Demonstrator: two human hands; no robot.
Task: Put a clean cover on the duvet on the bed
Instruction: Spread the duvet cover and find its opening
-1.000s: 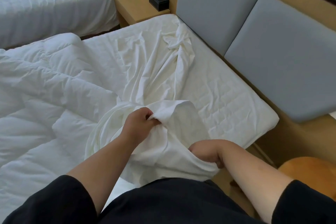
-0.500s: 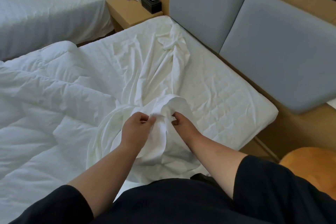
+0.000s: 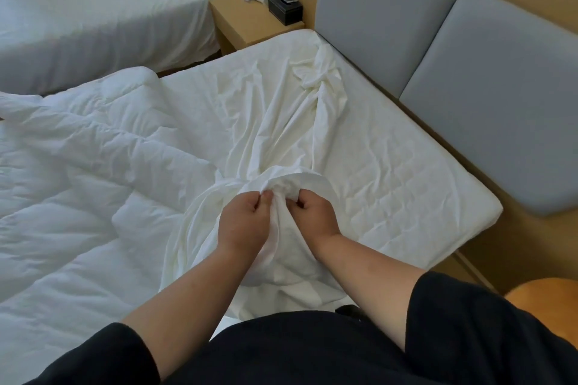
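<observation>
My left hand [image 3: 245,222] is curled tight around a bunched fold of the clean cover [image 3: 281,122], thumb and fingertips pinching the cloth at its top. My right hand [image 3: 316,217] sits just beside it, almost knuckle to knuckle, fingers also curled in and gripping the same gathered ridge of fabric. Between my two hands the cover rises in a small hump; from there it trails away in long creases toward the grey headboard [image 3: 391,19], lying on the quilted mattress [image 3: 406,184]. The puffy duvet [image 3: 78,159] lies heaped on the side of the cover away from the headboard, touching the cover's edge. Near the headboard's far end, a black box [image 3: 284,8] sits on the wooden nightstand [image 3: 247,22]; I can read no writing on it.
</observation>
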